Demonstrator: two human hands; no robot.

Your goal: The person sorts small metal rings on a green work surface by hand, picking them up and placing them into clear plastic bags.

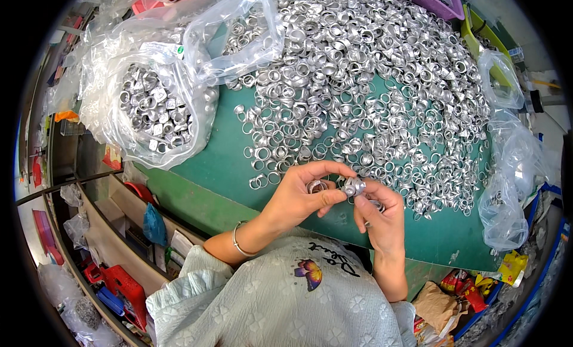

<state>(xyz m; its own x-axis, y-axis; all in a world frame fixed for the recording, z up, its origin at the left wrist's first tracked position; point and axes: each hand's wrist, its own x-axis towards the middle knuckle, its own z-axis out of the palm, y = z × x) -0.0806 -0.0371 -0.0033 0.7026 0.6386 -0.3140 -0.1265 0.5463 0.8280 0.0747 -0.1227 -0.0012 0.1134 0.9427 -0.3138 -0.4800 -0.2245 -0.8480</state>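
Just in front of my body, my left hand (pixel 298 195) and my right hand (pixel 382 218) meet, both closed. Between their fingertips is a silvery metal ring (pixel 353 187), pinched from both sides; whether a second ring sits against it I cannot tell. Another ring (pixel 316 186) is tucked in the curled fingers of my left hand. One more ring (pixel 376 206) shows at the fingers of my right hand. Beyond my hands, a broad heap of similar loose rings (pixel 358 54) spreads over the green tabletop (pixel 230 138), thinning toward me.
A clear plastic bag (pixel 206 117) holding chunky rings stands at the left. Another clear bag (pixel 507 180) lies along the right edge. Purple (pixel 439 3) and yellow-green (pixel 474 33) bins are at the back right. Open drawers (pixel 107 221) are at lower left; packets (pixel 465 287) lie lower right.
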